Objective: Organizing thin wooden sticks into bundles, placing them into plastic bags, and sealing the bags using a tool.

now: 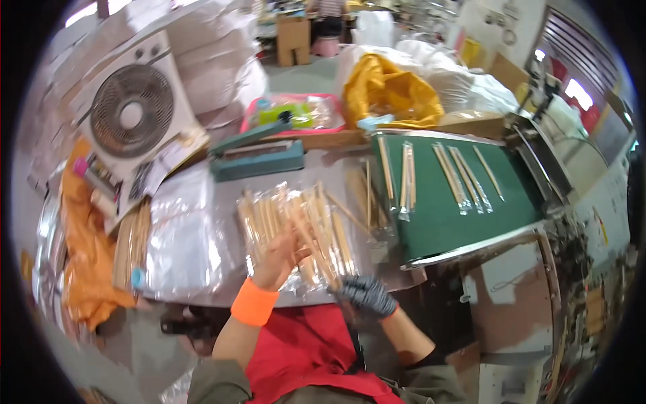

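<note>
A slim bundle of pale wooden sticks (315, 244), apparently in a clear sleeve, slants between my two hands above the grey table. My right hand (367, 295), in a dark striped glove, grips its near end. My bare left hand (277, 256), with an orange wristband (254, 302), has its fingers and thumb against the bundle farther up; blur hides the exact grip. Beneath and around them lies a pile of similar clear-wrapped sticks (266, 215). To its left is a stack of empty clear plastic bags (185, 249).
On the right, a green conveyor belt (444, 229) carries several wrapped stick packets (449, 176). A teal bar sealer (259, 160) stands behind the pile. A fan (131, 111) is at the far left; a pink tray (340, 121) and yellow sack (390, 87) are behind.
</note>
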Demonstrator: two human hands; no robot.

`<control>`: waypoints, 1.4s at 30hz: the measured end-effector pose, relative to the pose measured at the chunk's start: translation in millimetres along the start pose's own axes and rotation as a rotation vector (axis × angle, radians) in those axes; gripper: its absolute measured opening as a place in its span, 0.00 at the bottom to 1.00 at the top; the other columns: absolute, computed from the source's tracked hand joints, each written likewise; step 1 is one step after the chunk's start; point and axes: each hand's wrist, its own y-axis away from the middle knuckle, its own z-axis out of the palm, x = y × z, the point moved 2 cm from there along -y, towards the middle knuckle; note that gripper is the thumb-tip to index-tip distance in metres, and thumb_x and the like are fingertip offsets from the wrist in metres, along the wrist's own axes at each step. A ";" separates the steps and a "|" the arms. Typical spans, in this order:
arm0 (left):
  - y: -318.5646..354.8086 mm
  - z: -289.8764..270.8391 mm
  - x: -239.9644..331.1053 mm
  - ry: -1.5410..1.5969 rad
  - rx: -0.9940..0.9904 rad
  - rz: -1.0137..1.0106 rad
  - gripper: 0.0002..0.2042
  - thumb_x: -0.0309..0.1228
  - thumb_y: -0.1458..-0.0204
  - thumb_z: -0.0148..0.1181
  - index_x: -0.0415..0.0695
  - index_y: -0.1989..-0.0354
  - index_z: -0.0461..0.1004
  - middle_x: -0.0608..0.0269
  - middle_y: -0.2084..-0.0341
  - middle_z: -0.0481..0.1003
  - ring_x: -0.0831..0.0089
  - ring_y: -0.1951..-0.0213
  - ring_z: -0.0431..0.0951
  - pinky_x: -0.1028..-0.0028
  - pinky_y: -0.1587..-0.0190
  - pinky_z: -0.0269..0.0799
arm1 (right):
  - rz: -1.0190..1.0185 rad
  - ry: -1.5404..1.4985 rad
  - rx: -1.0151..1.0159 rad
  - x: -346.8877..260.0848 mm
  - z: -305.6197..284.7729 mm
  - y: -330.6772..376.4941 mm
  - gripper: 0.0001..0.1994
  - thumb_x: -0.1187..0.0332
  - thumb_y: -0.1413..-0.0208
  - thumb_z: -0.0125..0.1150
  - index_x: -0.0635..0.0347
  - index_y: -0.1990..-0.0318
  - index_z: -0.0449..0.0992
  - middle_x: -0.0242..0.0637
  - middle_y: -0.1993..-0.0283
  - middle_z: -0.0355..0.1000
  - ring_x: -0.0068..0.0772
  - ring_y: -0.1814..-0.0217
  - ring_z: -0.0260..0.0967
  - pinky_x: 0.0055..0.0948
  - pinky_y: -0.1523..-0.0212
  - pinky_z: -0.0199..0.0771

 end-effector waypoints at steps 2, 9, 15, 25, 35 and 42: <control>6.3 8.0 -0.5 -0.084 -0.006 -0.023 0.25 0.33 0.43 0.48 0.39 0.39 0.53 0.50 0.47 0.65 0.63 0.48 0.69 0.68 0.49 0.68 | 0.152 -0.173 -0.045 3.6 47.1 13.1 0.13 0.65 0.47 0.57 0.61 0.56 0.75 0.30 0.71 0.72 0.16 0.71 0.66 0.19 0.70 0.67; 64.5 -11.2 -0.4 0.081 -0.046 -0.047 0.19 0.30 0.44 0.50 0.36 0.45 0.60 0.51 0.51 0.69 0.62 0.49 0.70 0.67 0.49 0.70 | -0.002 -0.053 0.057 30.3 108.2 32.6 0.10 0.67 0.44 0.54 0.66 0.63 0.75 0.32 0.72 0.74 0.17 0.70 0.69 0.18 0.66 0.68; 82.1 -30.0 9.2 0.061 -0.046 -0.030 0.20 0.28 0.45 0.52 0.36 0.44 0.59 0.52 0.51 0.68 0.62 0.48 0.70 0.68 0.48 0.69 | 0.318 -0.663 -0.202 29.5 147.9 48.5 0.16 0.65 0.40 0.49 0.68 0.50 0.68 0.42 0.63 0.73 0.31 0.66 0.72 0.28 0.62 0.72; 111.4 -58.6 -0.9 0.101 0.128 -0.007 0.18 0.29 0.44 0.50 0.33 0.47 0.62 0.52 0.55 0.71 0.64 0.54 0.74 0.68 0.51 0.72 | 0.396 -0.595 -0.088 43.1 176.3 62.8 0.13 0.63 0.39 0.48 0.64 0.58 0.72 0.32 0.77 0.69 0.18 0.81 0.63 0.16 0.82 0.61; 142.9 -67.0 -8.8 0.096 0.046 -0.232 0.19 0.32 0.44 0.50 0.34 0.47 0.63 0.49 0.54 0.70 0.59 0.52 0.72 0.63 0.50 0.69 | 0.123 0.068 -0.356 38.4 161.3 33.0 0.14 0.66 0.43 0.54 0.63 0.52 0.71 0.35 0.63 0.74 0.22 0.62 0.70 0.23 0.60 0.70; 133.8 -72.2 -1.8 0.026 -0.009 -0.356 0.19 0.30 0.44 0.51 0.32 0.47 0.62 0.49 0.54 0.70 0.59 0.53 0.73 0.62 0.51 0.71 | 0.022 -0.150 0.086 -24.9 118.5 -62.3 0.13 0.69 0.44 0.55 0.64 0.54 0.73 0.31 0.62 0.73 0.19 0.63 0.68 0.19 0.62 0.69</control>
